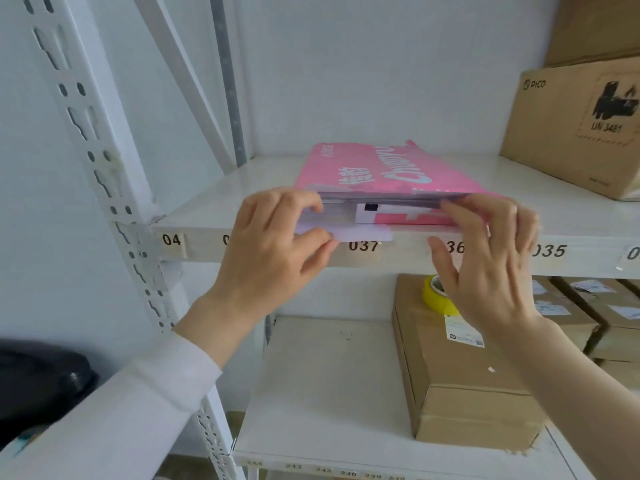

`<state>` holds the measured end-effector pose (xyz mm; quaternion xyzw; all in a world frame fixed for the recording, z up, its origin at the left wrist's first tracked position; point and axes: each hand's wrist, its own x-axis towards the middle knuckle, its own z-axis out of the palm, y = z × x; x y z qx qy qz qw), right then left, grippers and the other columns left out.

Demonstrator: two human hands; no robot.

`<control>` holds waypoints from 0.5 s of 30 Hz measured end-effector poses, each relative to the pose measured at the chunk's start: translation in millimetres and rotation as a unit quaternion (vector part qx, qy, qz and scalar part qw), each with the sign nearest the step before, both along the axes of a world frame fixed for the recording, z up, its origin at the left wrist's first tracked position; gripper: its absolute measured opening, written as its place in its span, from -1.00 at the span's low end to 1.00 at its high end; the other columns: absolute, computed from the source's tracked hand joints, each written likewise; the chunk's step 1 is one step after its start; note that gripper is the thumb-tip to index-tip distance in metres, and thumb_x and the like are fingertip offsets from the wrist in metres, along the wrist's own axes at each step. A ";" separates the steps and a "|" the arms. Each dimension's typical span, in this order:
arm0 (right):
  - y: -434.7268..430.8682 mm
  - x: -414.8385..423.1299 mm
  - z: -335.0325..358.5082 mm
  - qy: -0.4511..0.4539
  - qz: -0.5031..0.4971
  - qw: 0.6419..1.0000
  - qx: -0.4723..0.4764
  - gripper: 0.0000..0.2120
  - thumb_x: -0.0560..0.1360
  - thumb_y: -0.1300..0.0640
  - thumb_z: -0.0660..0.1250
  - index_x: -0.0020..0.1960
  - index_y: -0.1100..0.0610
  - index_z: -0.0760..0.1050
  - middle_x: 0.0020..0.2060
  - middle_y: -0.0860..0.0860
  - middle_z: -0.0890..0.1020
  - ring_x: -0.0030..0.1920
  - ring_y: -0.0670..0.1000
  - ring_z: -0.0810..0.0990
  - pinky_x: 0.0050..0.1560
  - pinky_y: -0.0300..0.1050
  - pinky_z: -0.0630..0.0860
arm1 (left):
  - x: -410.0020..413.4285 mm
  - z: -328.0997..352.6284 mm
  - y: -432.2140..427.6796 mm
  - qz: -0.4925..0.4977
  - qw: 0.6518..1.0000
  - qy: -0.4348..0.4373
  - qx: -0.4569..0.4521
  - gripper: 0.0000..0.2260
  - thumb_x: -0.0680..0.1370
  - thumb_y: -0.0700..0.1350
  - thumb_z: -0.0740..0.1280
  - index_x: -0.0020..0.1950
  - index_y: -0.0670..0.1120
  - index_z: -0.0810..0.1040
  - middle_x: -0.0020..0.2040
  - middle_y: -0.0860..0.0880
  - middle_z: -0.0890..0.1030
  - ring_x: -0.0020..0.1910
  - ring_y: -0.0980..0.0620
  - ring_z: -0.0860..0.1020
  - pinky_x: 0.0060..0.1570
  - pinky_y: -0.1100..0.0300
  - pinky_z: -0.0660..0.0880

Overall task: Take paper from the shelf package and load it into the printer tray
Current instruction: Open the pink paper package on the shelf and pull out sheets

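Head view: upper shelf (221,188) of a white metal rack, front edge numbered 04, 037, 035. Item one, pink paper package (377,168), lying flat on that shelf, its torn open end facing the person at the shelf lip, its long axis running away from both hands toward the back wall. Item two, white sheets (349,233), a thin sheaf drawn partly out of the open end and overhanging the shelf edge, just to the inside of the left hand. Left hand (273,247): thumb and forefinger closed in a pinch on the near left corner of those sheets, remaining fingers curled beside the package mouth. Right hand (485,258): fingers spread and loose, index tip touching the upper wrapper flap at the right of the opening; it appears to lift or steady the flap, not to grasp paper. The sheaf lies between the two hands, nearer the left; the pull, by judgement, runs straight back toward the person along the package's long axis. Below the right hand, on the lower shelf: a long cardboard box (460,368) with a yellow tape roll (437,295) on top. Right of the grip, on the upper shelf: a PICO carton (568,133). Printer tray not in view.
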<state>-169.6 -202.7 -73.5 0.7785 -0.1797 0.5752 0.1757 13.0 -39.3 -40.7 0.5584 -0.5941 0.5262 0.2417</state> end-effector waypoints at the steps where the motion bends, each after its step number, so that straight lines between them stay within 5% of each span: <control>1: 0.6 -1.5 4.2 0.007 0.008 1.000 0.006 -0.69 0.51 0.08 0.22 0.19 0.22 0.43 0.12 0.14 0.43 0.07 0.15 0.34 0.04 0.04 0.25 | -4.7 -0.9 -3.8 -0.020 1.000 0.004 0.009 -0.79 0.51 -0.12 0.33 -0.30 -0.15 0.59 -0.17 -0.17 0.62 -0.16 -0.08 0.39 -0.14 0.08 0.31; 6: 4.7 -10.1 13.7 0.055 0.051 0.997 -0.022 -0.79 0.51 0.15 0.21 -0.02 0.24 0.55 -0.11 0.19 0.60 -0.06 0.15 0.41 -0.04 0.00 0.30 | -29.2 -1.0 -23.8 -0.024 0.995 0.086 0.037 -0.85 0.55 -0.18 0.28 -0.14 -0.17 0.62 -0.12 -0.12 0.62 -0.16 -0.06 0.58 -0.25 0.04 0.55; 11: 3.0 -14.2 16.2 0.042 0.062 0.996 -0.039 -0.80 0.52 0.25 0.25 -0.24 0.23 0.54 -0.34 0.13 0.56 -0.36 0.18 0.49 -0.31 -0.02 0.35 | -42.9 6.4 -31.4 0.006 0.989 0.145 -0.007 -0.91 0.53 -0.25 0.28 -0.08 -0.17 0.58 -0.08 -0.06 0.64 -0.07 0.04 0.50 -0.15 0.12 0.50; 15: 4.3 -7.1 31.1 0.049 0.017 0.999 -0.017 -0.85 0.30 0.38 0.42 -0.18 0.19 0.57 -0.40 0.08 0.56 -0.40 0.16 0.53 -0.46 -0.11 0.36 | -47.8 6.0 -34.2 0.047 0.990 0.133 -0.009 -0.88 0.46 -0.29 0.33 -0.04 -0.15 0.60 -0.11 -0.07 0.63 -0.10 0.02 0.47 -0.23 0.16 0.44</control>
